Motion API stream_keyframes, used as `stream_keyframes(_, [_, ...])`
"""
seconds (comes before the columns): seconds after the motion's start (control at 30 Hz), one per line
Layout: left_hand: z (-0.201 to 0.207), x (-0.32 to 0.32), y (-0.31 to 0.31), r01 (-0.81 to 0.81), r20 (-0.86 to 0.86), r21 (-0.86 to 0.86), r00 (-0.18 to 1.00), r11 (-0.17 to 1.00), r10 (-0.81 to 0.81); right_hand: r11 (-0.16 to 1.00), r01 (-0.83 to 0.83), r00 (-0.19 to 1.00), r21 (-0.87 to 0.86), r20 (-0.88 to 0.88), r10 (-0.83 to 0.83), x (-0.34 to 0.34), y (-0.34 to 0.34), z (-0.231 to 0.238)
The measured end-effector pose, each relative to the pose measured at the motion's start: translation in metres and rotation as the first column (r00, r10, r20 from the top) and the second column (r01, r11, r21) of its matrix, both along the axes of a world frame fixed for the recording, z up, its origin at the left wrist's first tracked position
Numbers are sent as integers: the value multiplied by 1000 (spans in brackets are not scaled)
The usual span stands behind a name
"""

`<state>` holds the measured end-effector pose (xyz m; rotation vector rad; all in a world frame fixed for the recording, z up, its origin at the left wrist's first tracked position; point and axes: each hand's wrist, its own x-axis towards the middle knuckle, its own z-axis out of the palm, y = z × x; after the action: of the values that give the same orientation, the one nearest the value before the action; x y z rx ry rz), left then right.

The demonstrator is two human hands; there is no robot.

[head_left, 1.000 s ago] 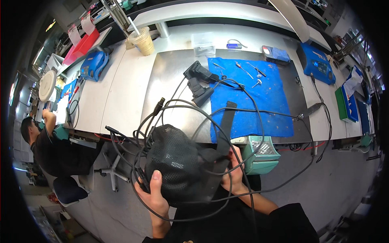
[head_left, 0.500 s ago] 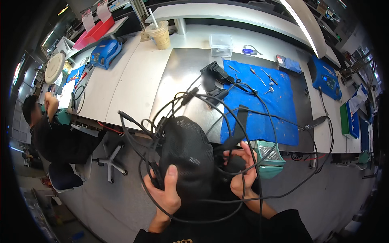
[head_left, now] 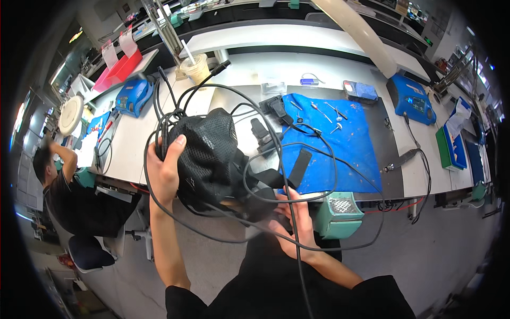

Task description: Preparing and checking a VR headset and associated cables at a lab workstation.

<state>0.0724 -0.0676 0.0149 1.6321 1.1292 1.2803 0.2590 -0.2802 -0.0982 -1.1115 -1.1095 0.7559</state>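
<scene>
A black mesh cap [head_left: 207,154] with a shiny patch is raised in front of the bench, tilted. Along its left side my left hand [head_left: 164,170] is closed, thumb on the mesh, with bundled black cables [head_left: 170,119] pressed against it. My right hand [head_left: 297,223] has curled fingers at the cap's lower right, around a dark part that is blurred and partly hidden. Long loops of cable [head_left: 332,159] run from the cap across the bench and over my right wrist. Black strap-like pieces [head_left: 300,167] and small black devices [head_left: 272,108] lie at the blue cloth's left side.
On the blue cloth [head_left: 350,154] lie several small screwdrivers [head_left: 321,111]. A drink cup [head_left: 195,69], clear box [head_left: 273,87] and blue control units [head_left: 411,98] stand further back. A green box [head_left: 340,212] hangs at the bench's front edge. Another person [head_left: 79,196] sits at left.
Both hands and the cap have moved left, and the cap is raised and turned over the bench edge. Its cables swung up and left. My view has shifted slightly.
</scene>
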Motion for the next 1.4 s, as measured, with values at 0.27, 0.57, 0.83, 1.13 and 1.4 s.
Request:
stream_keyframes(0.27, [-22,12,56,165,-85,28,983,986,-162,972,-213,957,-101,178,228,13,-6,1])
stream_keyframes(0.57, [-53,29,85,298,-54,-26,953,954,-299,295,-839,275,-457,111,955,124,-68,135])
stream_keyframes(0.83, [-56,10,73,266,-77,-100,959,959,-274,976,-110,646,-187,733,213,169,78,153])
stream_keyframes(1.13, [-75,-32,15,126,-130,-77,982,989,-135,926,-176,174,-334,915,363,145,176,58])
stream_keyframes(1.4, [-88,-35,-42,7,-62,24,998,1000,-6,905,-167,164,-391,894,416,148,178,62])
